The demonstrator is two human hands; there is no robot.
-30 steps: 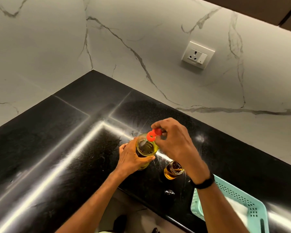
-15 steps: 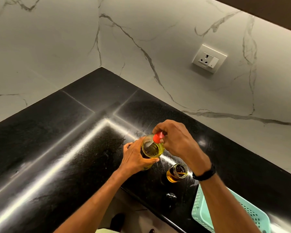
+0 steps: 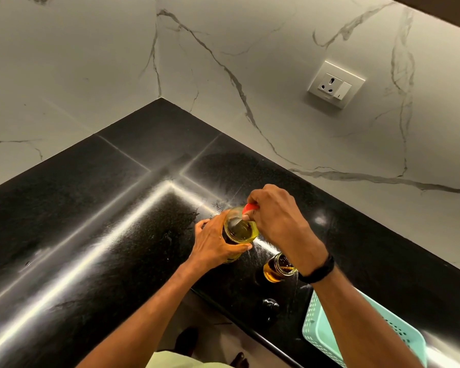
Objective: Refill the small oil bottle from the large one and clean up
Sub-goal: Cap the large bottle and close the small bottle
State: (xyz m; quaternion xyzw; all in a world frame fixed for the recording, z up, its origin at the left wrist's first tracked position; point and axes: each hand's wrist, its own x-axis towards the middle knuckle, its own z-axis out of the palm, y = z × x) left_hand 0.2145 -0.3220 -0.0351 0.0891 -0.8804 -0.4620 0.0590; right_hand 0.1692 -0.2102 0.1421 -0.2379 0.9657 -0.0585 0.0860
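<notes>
Large oil bottle [image 3: 241, 231] upright mid-worktop [image 3: 91, 221], left hand [image 3: 215, 245] wrapped round body. Right hand [image 3: 279, 221] pinching red cap [image 3: 251, 207] at neck. Small oil bottle [image 3: 278, 268] at its 5 o'clock, near.

The left hand [image 3: 215, 244] is wrapping round the large oil bottle [image 3: 241, 231], hiding its lower body and base. The right hand [image 3: 279, 221] is covering most of the red cap [image 3: 251, 207], so whether the cap is sitting tight on the neck is not showing. The right wrist is overlapping one side of the small oil bottle [image 3: 278, 268]. The right forearm is crossing the turquoise basket [image 3: 314, 322], which is also running off the bottom edge; its contents are not showing. A small black object [image 3: 270, 305] is blending into the black countertop [image 3: 91, 235], too dark to identify.
</notes>
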